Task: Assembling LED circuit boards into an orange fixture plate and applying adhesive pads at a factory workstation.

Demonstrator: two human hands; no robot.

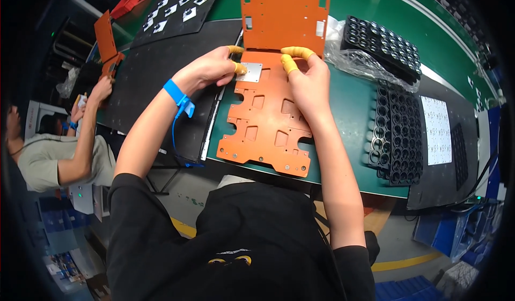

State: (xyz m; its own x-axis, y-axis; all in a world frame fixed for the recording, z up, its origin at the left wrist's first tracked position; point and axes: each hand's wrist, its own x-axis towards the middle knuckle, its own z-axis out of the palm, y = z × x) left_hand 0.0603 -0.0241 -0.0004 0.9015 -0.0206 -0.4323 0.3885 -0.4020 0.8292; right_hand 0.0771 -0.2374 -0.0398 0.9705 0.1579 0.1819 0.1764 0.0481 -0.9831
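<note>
An orange fixture lies on the green table, with its flat base toward me and its hinged lid raised behind. The base has several cut-outs and recesses. In its far left corner rests a small silver plate. One yellow-covered fingertip of my left hand touches this plate's left edge; another reaches up beside the hinge, apart from it, while the remaining fingers curl. My right hand is over the base's far right corner, thumb and index finger stretched out in yellow covers. Nothing shows between them.
Black trays with round pockets stand on the right, with another black tray and clear plastic wrap behind. A white sheet lies on a black mat. At left, a black board borders the fixture; a co-worker handles another orange fixture.
</note>
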